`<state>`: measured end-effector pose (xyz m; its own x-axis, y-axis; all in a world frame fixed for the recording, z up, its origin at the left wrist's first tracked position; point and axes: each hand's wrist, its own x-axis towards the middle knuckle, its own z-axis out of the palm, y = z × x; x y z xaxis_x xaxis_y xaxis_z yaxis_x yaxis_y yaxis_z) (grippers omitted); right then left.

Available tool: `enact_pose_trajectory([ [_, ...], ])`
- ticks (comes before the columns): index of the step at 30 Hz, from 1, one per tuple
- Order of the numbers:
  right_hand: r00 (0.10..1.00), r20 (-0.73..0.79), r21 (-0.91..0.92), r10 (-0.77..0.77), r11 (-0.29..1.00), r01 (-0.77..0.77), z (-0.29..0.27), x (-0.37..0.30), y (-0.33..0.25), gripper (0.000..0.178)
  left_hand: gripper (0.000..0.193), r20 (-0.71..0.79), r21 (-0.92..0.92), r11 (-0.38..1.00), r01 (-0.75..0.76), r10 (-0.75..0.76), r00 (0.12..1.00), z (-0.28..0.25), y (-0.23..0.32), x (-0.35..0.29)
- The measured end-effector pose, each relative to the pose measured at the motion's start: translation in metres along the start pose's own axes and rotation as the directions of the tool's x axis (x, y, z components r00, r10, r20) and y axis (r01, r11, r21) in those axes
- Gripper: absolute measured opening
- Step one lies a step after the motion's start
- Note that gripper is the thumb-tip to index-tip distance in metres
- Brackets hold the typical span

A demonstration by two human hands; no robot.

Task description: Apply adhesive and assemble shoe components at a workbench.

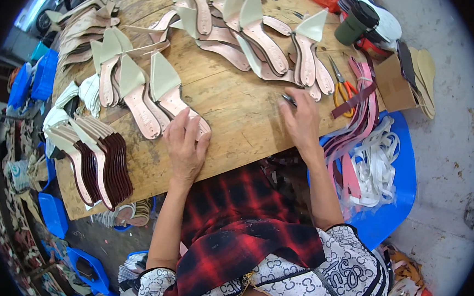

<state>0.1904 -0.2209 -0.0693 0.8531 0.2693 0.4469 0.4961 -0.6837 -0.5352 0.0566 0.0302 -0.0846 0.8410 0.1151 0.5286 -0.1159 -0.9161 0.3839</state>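
At the table's near edge, my left hand (186,147) is closed over the rounded end of a pink insole (175,103) with a cream flap at its other end. My fingers lie across it, partly hiding that end. My right hand (303,119) is above the wood farther right, fingers bent around a small dark tool with a shiny tip (289,99); its exact kind is unclear. Similar insoles lie beside my left hand, including one pink insole (140,111). A heap of pink insoles with cream flaps (263,45) lies beyond both hands.
Orange-handled scissors (344,92) and pink strips (367,110) lie right of my right hand. A dark cup (357,25) and cardboard box (394,82) stand beyond. White straps fill a blue bin (408,176). A row of dark-edged insoles (101,163) sits at left.
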Motion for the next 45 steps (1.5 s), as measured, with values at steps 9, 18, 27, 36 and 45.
enact_pose_trajectory([
  [9,0.955,0.242,-0.033,-0.172,0.982,0.185,0.054,0.139,0.031,0.058,0.042,-0.062,-0.071,0.997,0.016,-0.020,0.998,-0.001,-0.004,-0.003],
  [18,0.981,0.037,0.816,0.188,0.561,-0.138,0.010,0.122,-0.022,0.047,0.041,-0.151,-0.344,0.939,0.001,-0.056,0.987,-0.005,0.009,0.020],
  [27,0.984,0.066,0.636,-0.165,0.767,0.086,0.037,-0.013,-0.133,0.040,0.080,0.400,-0.897,-0.304,0.321,-0.249,0.882,-0.013,0.018,0.055],
  [36,0.949,0.292,0.620,-0.115,0.779,-0.097,0.009,-0.052,-0.134,0.038,0.063,0.406,-0.906,-0.113,0.408,-0.504,0.762,-0.028,0.045,0.021],
  [45,0.898,0.435,0.661,-0.063,0.700,-0.271,-0.012,-0.054,-0.131,0.051,0.074,0.436,-0.888,-0.031,0.459,-0.373,0.819,-0.035,0.035,-0.006],
])
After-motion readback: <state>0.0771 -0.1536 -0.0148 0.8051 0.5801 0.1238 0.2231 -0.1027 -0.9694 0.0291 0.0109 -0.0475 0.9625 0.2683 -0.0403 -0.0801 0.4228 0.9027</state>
